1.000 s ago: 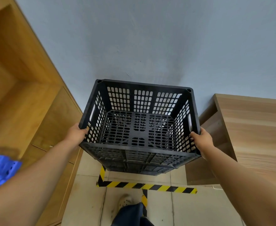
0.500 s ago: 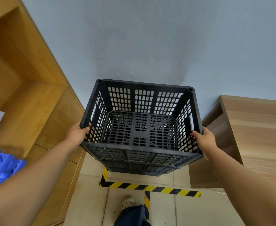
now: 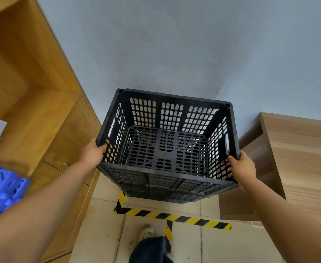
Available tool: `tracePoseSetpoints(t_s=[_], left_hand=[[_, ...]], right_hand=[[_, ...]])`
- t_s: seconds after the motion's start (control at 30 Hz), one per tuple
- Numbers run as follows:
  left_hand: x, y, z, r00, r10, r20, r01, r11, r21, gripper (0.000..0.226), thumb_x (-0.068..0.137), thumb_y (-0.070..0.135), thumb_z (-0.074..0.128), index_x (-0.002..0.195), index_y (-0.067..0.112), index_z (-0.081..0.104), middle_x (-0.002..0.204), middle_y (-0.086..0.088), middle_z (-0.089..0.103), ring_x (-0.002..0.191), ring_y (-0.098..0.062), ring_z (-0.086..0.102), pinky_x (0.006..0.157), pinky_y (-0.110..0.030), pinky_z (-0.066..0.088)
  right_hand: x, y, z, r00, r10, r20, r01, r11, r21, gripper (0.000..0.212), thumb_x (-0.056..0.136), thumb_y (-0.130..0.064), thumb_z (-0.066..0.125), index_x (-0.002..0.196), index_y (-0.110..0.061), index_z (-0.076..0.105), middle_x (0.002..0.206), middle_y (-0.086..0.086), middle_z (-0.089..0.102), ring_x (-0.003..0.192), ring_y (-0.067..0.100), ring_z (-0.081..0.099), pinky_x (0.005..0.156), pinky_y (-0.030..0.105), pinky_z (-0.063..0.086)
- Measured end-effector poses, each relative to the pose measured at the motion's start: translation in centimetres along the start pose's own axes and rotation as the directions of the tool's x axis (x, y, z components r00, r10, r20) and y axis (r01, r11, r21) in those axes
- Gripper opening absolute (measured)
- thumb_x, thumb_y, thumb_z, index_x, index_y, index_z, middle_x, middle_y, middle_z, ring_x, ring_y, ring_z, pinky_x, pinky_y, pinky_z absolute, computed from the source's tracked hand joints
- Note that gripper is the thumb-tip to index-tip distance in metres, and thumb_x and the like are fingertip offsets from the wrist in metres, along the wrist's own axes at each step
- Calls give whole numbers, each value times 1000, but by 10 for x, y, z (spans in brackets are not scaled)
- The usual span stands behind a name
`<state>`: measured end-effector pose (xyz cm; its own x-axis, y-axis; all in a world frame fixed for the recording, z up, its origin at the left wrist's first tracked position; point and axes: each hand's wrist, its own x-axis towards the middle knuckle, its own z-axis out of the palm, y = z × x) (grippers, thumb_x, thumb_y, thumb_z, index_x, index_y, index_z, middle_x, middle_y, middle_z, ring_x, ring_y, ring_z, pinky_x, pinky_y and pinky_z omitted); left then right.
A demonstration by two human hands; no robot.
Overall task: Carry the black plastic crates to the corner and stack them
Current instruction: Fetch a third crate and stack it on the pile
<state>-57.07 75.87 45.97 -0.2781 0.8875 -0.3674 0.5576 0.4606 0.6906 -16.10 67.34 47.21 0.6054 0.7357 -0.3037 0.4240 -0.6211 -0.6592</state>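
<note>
While the black crate (image 3: 167,149) hangs between them, left hand (image 3: 92,154) and right hand (image 3: 242,168) grip its side rims.

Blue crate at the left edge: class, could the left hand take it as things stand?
Probably not: the left hand and right hand both grip the black crate, so the blue crate must wait.

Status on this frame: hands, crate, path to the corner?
Left hand and right hand grip black crate sides. Crate empty, carried above striped floor tape. Nothing seen blocking.
</note>
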Motion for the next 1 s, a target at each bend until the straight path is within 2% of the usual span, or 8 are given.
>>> tracePoseSetpoints(t_s=[0.17, 0.23, 0.3, 0.4, 0.47, 0.8, 0.9, 1.0], left_hand=[[4, 5, 0, 999, 16, -35, -11, 993, 120, 28, 95, 21, 45, 120, 8, 48, 89, -8, 56, 77, -23, 52, 67, -36, 41], [1, 4, -2, 998, 47, -33, -40, 982, 186, 45, 95, 24, 46, 136, 8, 35, 121, -15, 54, 105, -32, 54, 87, -44, 46], [-4, 0, -2, 985, 167, -41, -135, 901, 413, 67, 93, 33, 46, 148, 12, 14, 154, -13, 24, 140, -33, 26, 112, -47, 24], [-9, -5, 0, 917, 399, 24, -310, 672, 673, 73, 93, 49, 36, 150, 15, 5, 159, -7, 3, 146, -23, 0, 116, -43, -1], [-8, -6, 2, 890, 453, 49, -348, 606, 715, 70, 93, 53, 32, 150, 19, 9, 159, -5, 2, 146, -20, -5, 115, -42, -7], [-3, -4, 3, 913, 402, 67, -337, 652, 679, 65, 94, 53, 30, 149, 25, 10, 159, 1, -6, 146, -19, -8, 116, -40, -3], [-7, -3, 2, 907, 411, 89, -331, 568, 753, 65, 94, 54, 24, 150, 26, 7, 159, -2, -8, 145, -21, -12, 115, -43, -6], [-8, 1, 1, 885, 433, 170, -364, 415, 834, 62, 95, 52, 16, 149, 26, -1, 158, -5, -14, 142, -20, -22, 110, -44, -20]], right_hand=[[-8, -7, 1, 981, -154, -114, 126, 968, -217, 34, 93, -21, 49, 125, -10, 47, 118, 12, 59, 95, 30, 62, 79, 47, 54], [-12, -7, 5, 925, -350, -146, 277, 886, -371, 45, 90, -21, 53, 132, -9, 43, 135, 12, 49, 114, 32, 55, 91, 46, 49], [-15, -7, 7, 864, -499, -73, 392, 755, -525, 58, 89, -27, 55, 140, -7, 37, 146, 14, 39, 132, 31, 40, 107, 44, 35], [-12, -2, 6, 820, -572, 25, 459, 631, -625, 66, 88, -44, 49, 143, -9, 34, 152, 16, 28, 142, 31, 22, 116, 45, 19], [-9, -1, 6, 784, -617, 72, 499, 556, -664, 70, 86, -52, 39, 142, -11, 36, 153, 17, 25, 142, 31, 17, 116, 45, 14], [-2, -2, 10, 786, -603, 137, 529, 540, -654, 74, 87, -57, 23, 142, -10, 38, 153, 15, 27, 142, 30, 22, 116, 46, 20], [-2, -2, 10, 796, -585, 156, 519, 527, -673, 77, 87, -60, 19, 145, -12, 34, 156, 14, 22, 144, 30, 15, 118, 45, 14], [-2, -2, 9, 826, -501, 259, 502, 445, -742, 92, 80, -73, -3, 148, -19, 26, 159, 10, 12, 147, 26, 1, 117, 44, -1]])
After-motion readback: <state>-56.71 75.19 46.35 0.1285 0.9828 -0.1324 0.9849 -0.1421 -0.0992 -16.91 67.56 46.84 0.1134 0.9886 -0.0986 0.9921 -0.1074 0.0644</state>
